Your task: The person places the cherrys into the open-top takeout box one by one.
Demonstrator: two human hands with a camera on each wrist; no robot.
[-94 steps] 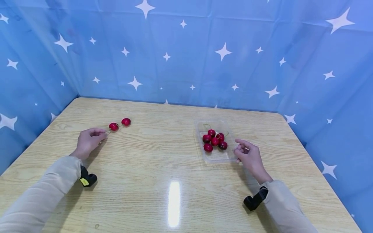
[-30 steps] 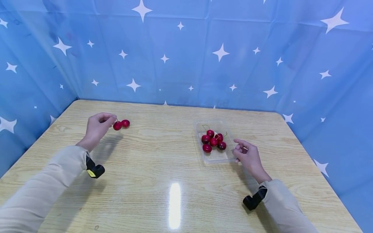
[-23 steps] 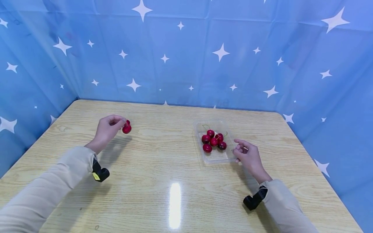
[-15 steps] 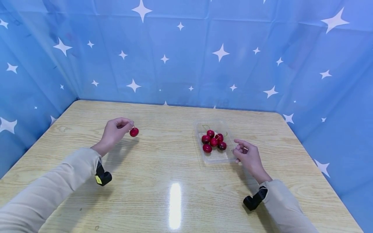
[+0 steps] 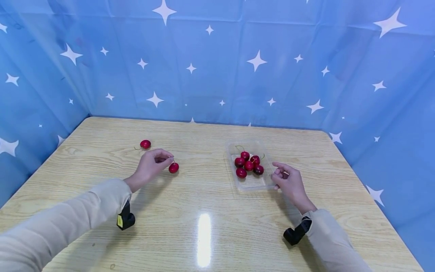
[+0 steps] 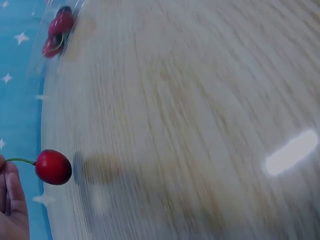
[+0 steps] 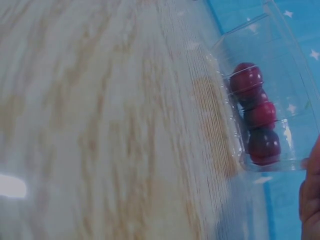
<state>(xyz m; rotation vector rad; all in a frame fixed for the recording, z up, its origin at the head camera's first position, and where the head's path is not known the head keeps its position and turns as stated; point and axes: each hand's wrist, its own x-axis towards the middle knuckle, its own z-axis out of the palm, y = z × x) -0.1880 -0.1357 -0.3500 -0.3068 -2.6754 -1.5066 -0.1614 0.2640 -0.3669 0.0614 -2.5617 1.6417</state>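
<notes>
In the head view my left hand [image 5: 153, 166] pinches the stem of a red cherry [image 5: 173, 167], which hangs just beyond the fingertips. The left wrist view shows this cherry [image 6: 53, 167] raised off the table, its green stem between thumb and finger. Another cherry [image 5: 145, 144] with a stem lies on the table behind the left hand. At the right, a clear plastic container [image 5: 255, 187] holds several dark red cherries [image 5: 249, 166]. My right hand [image 5: 290, 185] grips that container by its right side with thumb and curled fingers.
The wood-grain table [image 5: 204, 204] has a bright light reflection near its front. A blue curtain [image 5: 217, 75] with white stars hangs along its back and sides. Each wrist wears a black camera mount [image 5: 125, 219].
The left hand has picked up one of the two cherries by its stem and carried it rightward and nearer. The other cherry stays behind. The right hand and container keep their place.
</notes>
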